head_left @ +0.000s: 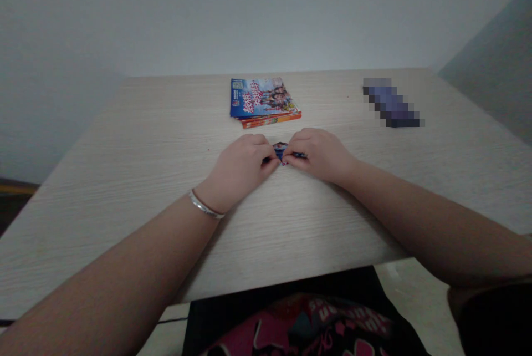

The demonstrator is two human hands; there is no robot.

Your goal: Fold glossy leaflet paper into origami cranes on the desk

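Near the middle of the table, my left hand (245,164) and my right hand (322,153) meet over a small dark blue printed piece (280,147) that looks like folded paper. Thumb and fingers of each hand pinch one side of it. Most of the piece is hidden under my fingers, so its full shape does not show. A tiny pink-and-white patterned bit (285,163) pokes out below, by the right fingertips. Just beyond my hands lies a stack of glossy printed booklets (264,98), blue cover on top and orange edges beneath.
A pixelated purple-blue oblong object (390,102) lies at the back right of the pale wood-grain table (166,123). Behind the table rises a plain wall (266,12). The table's front edge runs close to my lap. A silver bracelet (204,206) circles my left wrist.
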